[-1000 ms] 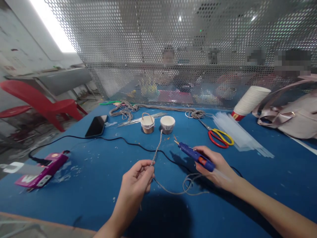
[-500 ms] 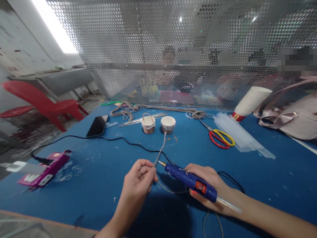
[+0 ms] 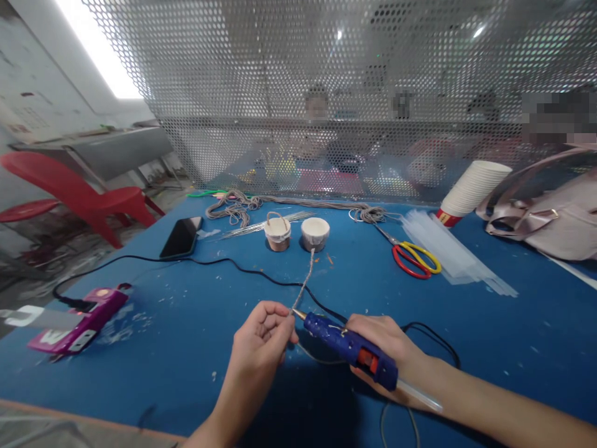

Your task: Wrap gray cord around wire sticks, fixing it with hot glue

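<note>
Between thumb and fingers, my left hand (image 3: pixel 263 336) pinches a thin cord-wrapped stem (image 3: pixel 305 283) that points away over the blue table. A loose tail of cord trails from that hand toward the right. My right hand (image 3: pixel 380 342) grips a blue glue gun (image 3: pixel 347 342) with a clear glue stick in its back. The gun's metal nozzle is at the stem, right beside my left fingertips; whether it touches is hard to tell. Past the stem's far end stand a small cord-wrapped cup (image 3: pixel 315 234) and a similar little basket with a handle (image 3: pixel 278 234).
Red-and-yellow scissors (image 3: pixel 415 258) and translucent strips (image 3: pixel 452 249) lie to the right, near stacked paper cups (image 3: pixel 473 191) and a pink bag (image 3: pixel 555 211). At left are a phone (image 3: pixel 181 238), a purple power strip (image 3: pixel 81 323) and a black cable (image 3: pixel 224 260). Behind stands a perforated metal screen (image 3: pixel 280 81).
My right hand has brought the glue gun slightly left and down, so its nozzle is closer to the stem by my left fingers. My left hand has hardly moved.
</note>
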The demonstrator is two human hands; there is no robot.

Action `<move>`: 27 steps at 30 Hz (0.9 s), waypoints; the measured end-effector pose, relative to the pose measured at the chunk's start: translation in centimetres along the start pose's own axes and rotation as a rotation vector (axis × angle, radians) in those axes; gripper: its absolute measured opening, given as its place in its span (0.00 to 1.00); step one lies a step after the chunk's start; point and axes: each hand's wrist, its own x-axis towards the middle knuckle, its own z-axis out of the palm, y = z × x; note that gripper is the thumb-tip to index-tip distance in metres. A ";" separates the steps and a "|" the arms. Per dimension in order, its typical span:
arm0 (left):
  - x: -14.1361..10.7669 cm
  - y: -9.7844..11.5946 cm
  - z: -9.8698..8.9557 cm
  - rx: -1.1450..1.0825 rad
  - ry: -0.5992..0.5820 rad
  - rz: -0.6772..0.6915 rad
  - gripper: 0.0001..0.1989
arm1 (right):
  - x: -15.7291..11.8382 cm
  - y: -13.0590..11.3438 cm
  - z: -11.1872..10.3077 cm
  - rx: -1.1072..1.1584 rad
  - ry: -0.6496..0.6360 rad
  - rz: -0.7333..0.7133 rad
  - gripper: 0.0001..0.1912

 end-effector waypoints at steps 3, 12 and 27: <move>0.0 -0.1 0.0 -0.004 0.001 0.001 0.11 | -0.3 0.4 0.4 -0.003 0.036 -0.023 0.04; -0.1 -0.1 0.0 -0.006 0.008 0.001 0.11 | -0.6 0.7 0.6 -0.036 0.057 -0.026 0.02; -0.2 -0.5 -0.3 -0.080 -0.069 -0.015 0.10 | -0.6 0.4 0.3 -0.055 0.058 -0.042 0.03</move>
